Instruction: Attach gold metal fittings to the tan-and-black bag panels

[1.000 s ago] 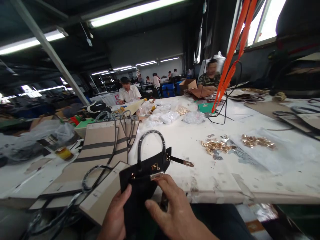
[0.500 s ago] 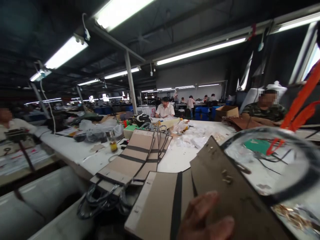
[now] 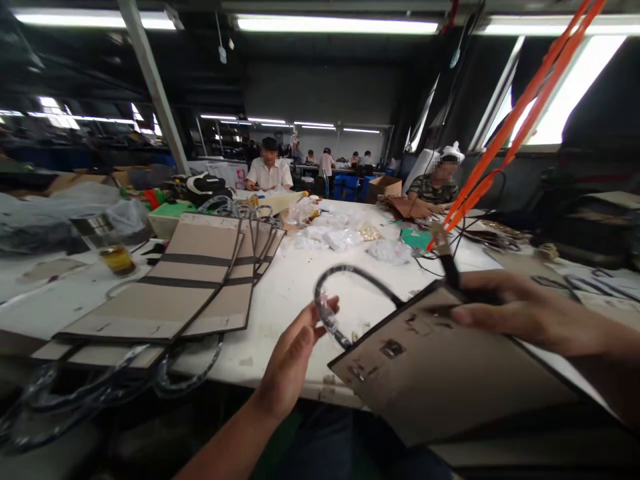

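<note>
Grey wall [image 3: 320, 87], tube lights [image 3: 337, 25] (lit), window [image 3: 577, 100]

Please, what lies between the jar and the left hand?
In the head view, stacked panels and white tabletop lie between the jar and the left hand.

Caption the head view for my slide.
Right hand holds a beige panel, left hand at its looped handle; more panels lie left.

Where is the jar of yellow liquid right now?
In the head view, the jar is toward the left on the white table, just left of the stacked beige panels.
</note>
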Action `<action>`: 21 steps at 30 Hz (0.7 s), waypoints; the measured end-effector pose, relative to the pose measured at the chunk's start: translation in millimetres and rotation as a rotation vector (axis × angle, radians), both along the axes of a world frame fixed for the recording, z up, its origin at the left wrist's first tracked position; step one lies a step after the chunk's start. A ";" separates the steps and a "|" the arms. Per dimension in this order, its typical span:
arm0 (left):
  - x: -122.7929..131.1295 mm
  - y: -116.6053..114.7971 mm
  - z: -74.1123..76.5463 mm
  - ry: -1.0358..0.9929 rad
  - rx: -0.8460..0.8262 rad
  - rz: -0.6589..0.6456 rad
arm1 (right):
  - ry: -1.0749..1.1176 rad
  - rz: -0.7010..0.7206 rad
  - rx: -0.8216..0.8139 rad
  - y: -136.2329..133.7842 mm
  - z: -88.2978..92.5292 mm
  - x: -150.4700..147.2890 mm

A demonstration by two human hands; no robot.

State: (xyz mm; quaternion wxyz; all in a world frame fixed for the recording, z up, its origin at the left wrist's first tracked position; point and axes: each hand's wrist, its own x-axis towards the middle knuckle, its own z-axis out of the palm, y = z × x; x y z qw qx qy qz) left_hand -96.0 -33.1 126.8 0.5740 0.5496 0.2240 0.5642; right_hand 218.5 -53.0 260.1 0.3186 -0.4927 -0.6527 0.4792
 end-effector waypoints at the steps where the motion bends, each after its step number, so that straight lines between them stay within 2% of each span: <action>1: 0.7 1.5 -15.3 -0.063 -0.143 -0.118 | -0.029 0.064 -0.048 8.7 -5.0 0.2; 3: -0.8 -2.3 -49.3 -0.167 -0.423 -0.283 | -0.079 0.211 -0.120 30.8 -29.2 -7.0; 5: -4.3 -14.0 -81.0 -0.207 -0.602 -0.289 | -0.121 0.313 -0.145 53.7 -65.8 -18.3; 7: -6.9 -28.7 -104.7 -0.163 -0.650 -0.222 | -0.149 0.360 -0.152 73.0 -103.9 -28.3; 9: -6.1 -40.5 -120.3 -0.090 -0.635 -0.188 | -0.148 0.382 -0.175 88.2 -134.9 -35.5; 12: 1.7 -46.4 -136.2 -0.036 -0.659 -0.170 | -0.155 0.393 -0.224 107.1 -162.8 -42.7; 15: 11.5 -44.1 -147.5 -0.010 -0.735 -0.104 | -0.252 0.386 -0.230 123.3 -176.4 -46.9; 17: 16.6 -43.9 -149.7 -0.002 -0.762 -0.080 | -0.300 0.383 -0.222 131.3 -183.0 -47.6; 21: 24.3 -51.4 -144.3 0.049 -0.769 -0.033 | -0.391 0.397 -0.197 138.0 -195.5 -46.5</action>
